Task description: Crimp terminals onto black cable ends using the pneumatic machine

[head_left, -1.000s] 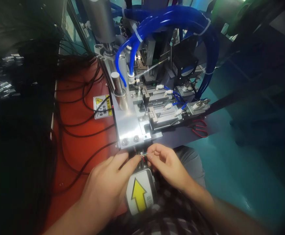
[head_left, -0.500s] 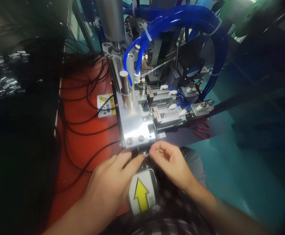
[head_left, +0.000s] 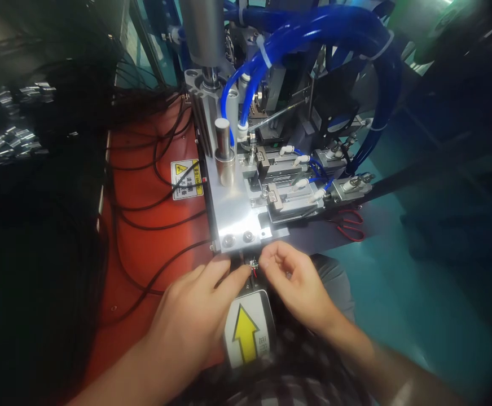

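A small metallic piece with a short red wire [head_left: 253,264] sits just in front of the machine's bright metal block [head_left: 235,225]. My left hand [head_left: 197,301] reaches in from the left. Its thumb is stretched out to this piece, while the index finger, apart from the thumb, lies at the block's front edge. From the other side comes my right hand [head_left: 292,276], thumb and index finger pinched together right beside the piece. Whatever lies between those fingertips is too small to make out.
A white plate with a yellow arrow [head_left: 248,327] is below my hands. Black cables [head_left: 157,225] cross the red surface [head_left: 144,254] on the left. Red-handled pliers or cutters [head_left: 351,225] lie right of the machine. Blue air hoses [head_left: 326,28] arch above; shiny small parts [head_left: 13,144] sit far left.
The view has shifted slightly, so the machine appears a little farther right. Both hands keep nearly the same pose at the small metallic piece.
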The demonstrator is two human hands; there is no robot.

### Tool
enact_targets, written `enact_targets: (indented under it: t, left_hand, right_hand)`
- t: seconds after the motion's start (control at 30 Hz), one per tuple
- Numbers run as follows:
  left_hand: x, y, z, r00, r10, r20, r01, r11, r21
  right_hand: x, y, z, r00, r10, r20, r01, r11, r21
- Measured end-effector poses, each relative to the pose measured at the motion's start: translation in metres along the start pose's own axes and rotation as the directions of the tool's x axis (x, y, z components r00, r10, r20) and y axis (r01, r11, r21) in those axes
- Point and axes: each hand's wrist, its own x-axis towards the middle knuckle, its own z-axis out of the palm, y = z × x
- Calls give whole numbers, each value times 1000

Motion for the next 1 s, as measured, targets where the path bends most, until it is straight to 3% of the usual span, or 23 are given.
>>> enact_targets:
  t: [0.27, 0.63, 1.0]
  left_hand:
    - [-1, 1, -1, 1000, -3, 13, 3, 1000, -2]
    - [0, 1, -2, 1000, -5, 2, 5, 1000, 9]
    - [0, -1, 0, 1000, 0, 4, -1, 1000, 3]
  right_hand:
    - [1, 1, 1, 1000, -12, -14, 12, 1000, -3]
    - [2, 0, 3, 998, 64, -18, -63, 998, 28]
    - [-1, 4, 1, 999, 32, -18, -33, 997, -67]
